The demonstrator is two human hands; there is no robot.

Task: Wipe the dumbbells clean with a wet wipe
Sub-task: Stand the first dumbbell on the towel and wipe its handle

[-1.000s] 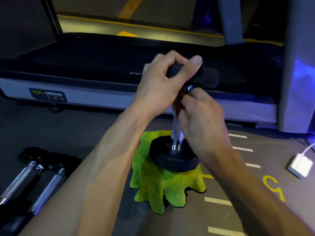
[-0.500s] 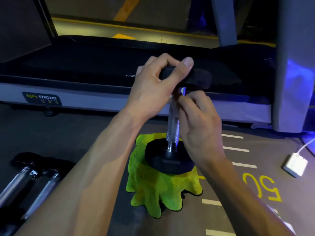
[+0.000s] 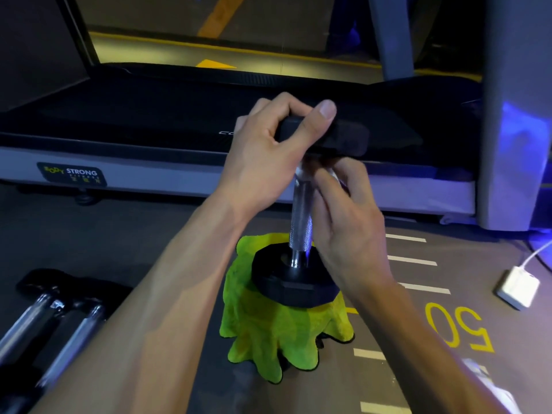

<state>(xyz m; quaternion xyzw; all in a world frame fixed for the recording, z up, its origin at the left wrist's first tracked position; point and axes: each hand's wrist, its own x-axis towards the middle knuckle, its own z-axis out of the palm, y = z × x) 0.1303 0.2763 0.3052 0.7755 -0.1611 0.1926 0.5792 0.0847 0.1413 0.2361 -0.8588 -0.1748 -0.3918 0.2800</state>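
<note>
A black dumbbell stands on end, its lower head (image 3: pixel 286 282) resting on a crumpled yellow-green cloth (image 3: pixel 268 339) on the floor. My left hand (image 3: pixel 263 162) grips the upper head (image 3: pixel 346 138) from the left, thumb over the top. My right hand (image 3: pixel 349 228) curls round the top of the knurled chrome handle (image 3: pixel 300 222) from the right side. A small pale wet wipe (image 3: pixel 334 174) shows between its fingertips and the bar, mostly hidden by the fingers.
Two more dumbbells (image 3: pixel 68 333) lie on the floor at the lower left. A treadmill (image 3: pixel 149 130) runs across the back, with its grey upright (image 3: pixel 513 115) at the right. A white charger block (image 3: pixel 518 286) with a cable lies at the right, near a yellow floor marking (image 3: pixel 457 327).
My right hand has shifted round to the right side of the handle, uncovering more of the chrome bar. My left hand keeps its hold on the upper head.
</note>
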